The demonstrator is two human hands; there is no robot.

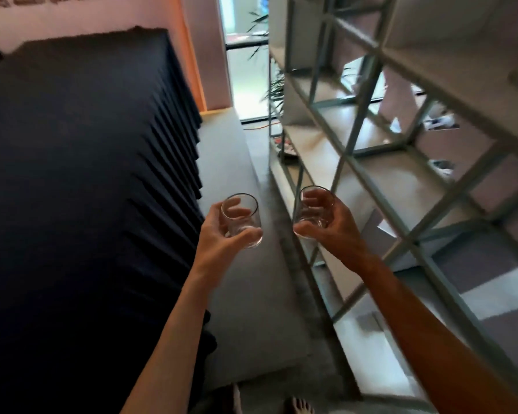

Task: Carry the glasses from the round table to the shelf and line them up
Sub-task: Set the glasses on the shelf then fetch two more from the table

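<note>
Count: 2 glasses, 2 hands, 1 shelf unit, 1 dark skirted table. Far left: the table's black pleated cloth [87, 174] fills that side and hangs down to the grey floor [237, 162]. Centre-left: left hand [219, 230] grasps the left glass [242, 218], thumb across the near side low down, fingers wrapped round the far side and visible through the wall. Just right of it, not touching: the right glass [311, 213], gripped by the right hand [338, 225], thumb under the base edge, fingers curled round the far side. Both glasses are short, clear, straight-walled tumblers with thick bases, look empty, and are tilted slightly with mouths away from the camera. Both are held in the air over the floor, between cloth and shelf. Right: grey-framed open shelf [326, 150], pale boards in several tiers; contents too blurred to identify. Bottom edge: one bare foot [298, 406].
</note>
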